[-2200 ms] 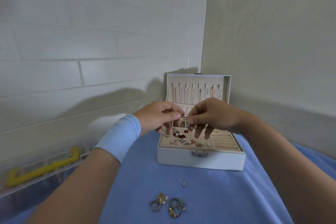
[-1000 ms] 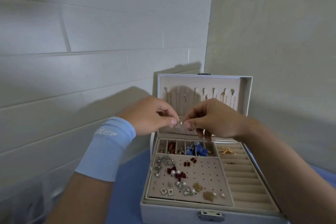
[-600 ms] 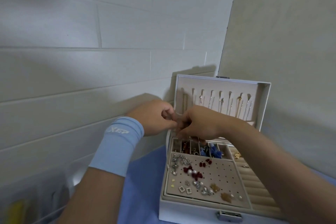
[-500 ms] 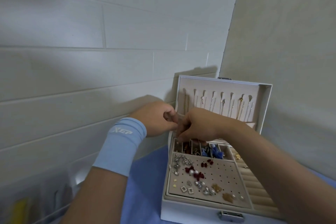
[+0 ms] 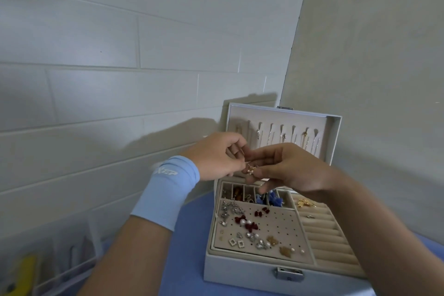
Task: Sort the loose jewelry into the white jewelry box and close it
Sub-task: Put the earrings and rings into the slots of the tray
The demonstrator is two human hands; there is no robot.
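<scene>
The white jewelry box (image 5: 240,269) stands open on the blue cloth, its lid (image 5: 334,137) upright with several necklaces hanging inside. Its beige tray holds several earrings on a perforated pad (image 5: 283,228), small compartments at the back and ring rolls (image 5: 324,235) on the right. Above the back of the box, my left hand (image 5: 216,156) and my right hand (image 5: 288,170) meet. Both pinch a small gold earring with a pearl (image 5: 251,170) between their fingertips. A light blue wristband (image 5: 165,190) covers my left wrist.
A clear plastic organizer (image 5: 60,259) with a yellow part (image 5: 24,274) sits at the lower left against the tiled wall. A plain wall rises close behind and to the right of the box. The blue cloth (image 5: 189,247) covers the table.
The view has shifted a little. My hands stay together above the box, and the small gold earring now shows between the fingertips.
</scene>
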